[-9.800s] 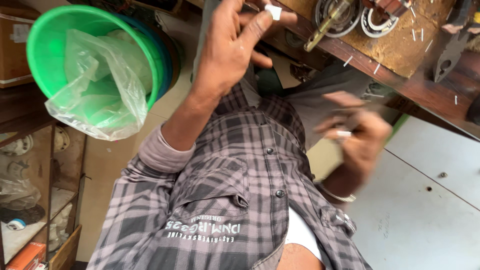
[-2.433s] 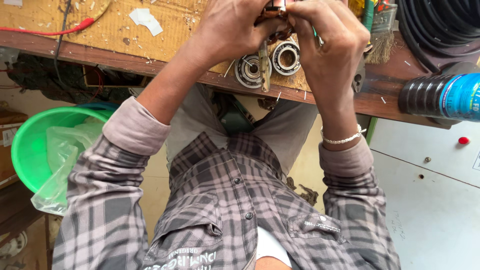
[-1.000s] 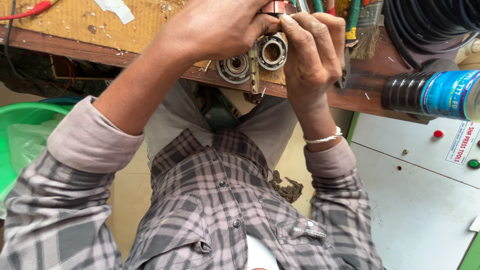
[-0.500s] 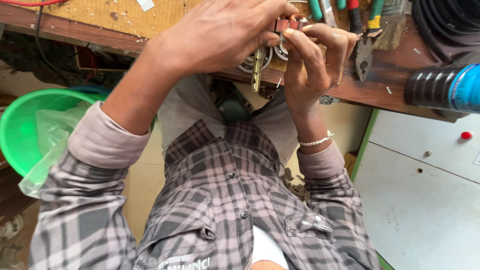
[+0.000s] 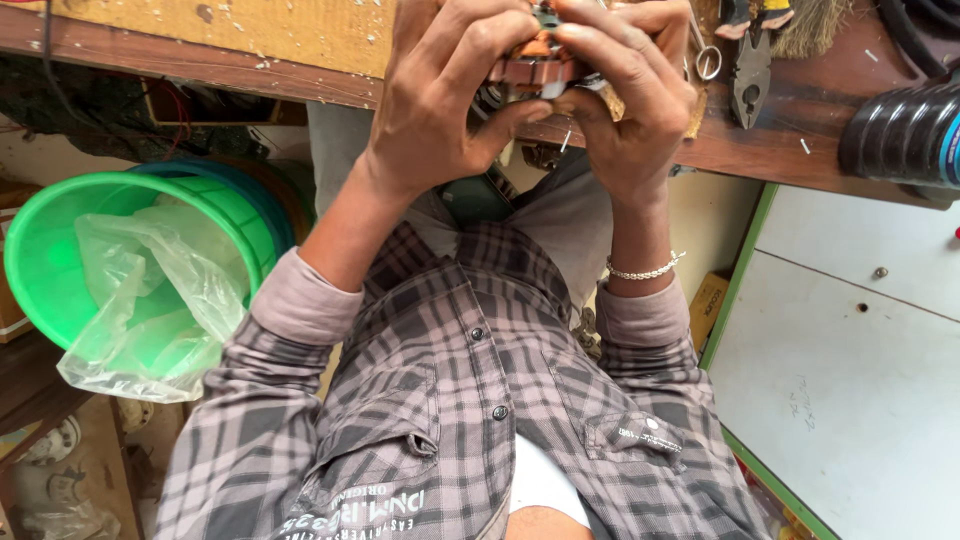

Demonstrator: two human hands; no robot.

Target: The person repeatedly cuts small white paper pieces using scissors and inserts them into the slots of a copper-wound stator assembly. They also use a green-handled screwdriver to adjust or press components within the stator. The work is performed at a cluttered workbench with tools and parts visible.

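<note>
Both hands are raised close together over the edge of the wooden table [image 5: 800, 130], and they hold one small part [image 5: 535, 68] between them. The left hand [image 5: 440, 100] has its fingers [image 5: 470, 45] curled closed on the left side of the part, with the thumb pressing from below. The right hand [image 5: 635, 110] grips the right side in the same way, its fingers [image 5: 620, 40] bent over the top. The part is brown and orange with some dark metal, but the fingers cover most of it, so I cannot tell its exact shape. It is in the air, just above the table edge.

On the table, to the right of the hands, lie pliers [image 5: 750, 70] with dark jaws, and near them a small metal ring [image 5: 708, 62]. Further right there is a black ribbed hose [image 5: 900, 130]. On the right wrist sits a thin bracelet [image 5: 645, 270]. The person wears a grey checked shirt [image 5: 470, 400].

Low on the left stands a green basin [image 5: 60, 250] with a clear plastic bag [image 5: 150, 300] hanging over its rim. On the right is a white cabinet [image 5: 860, 380] with a green border.
</note>
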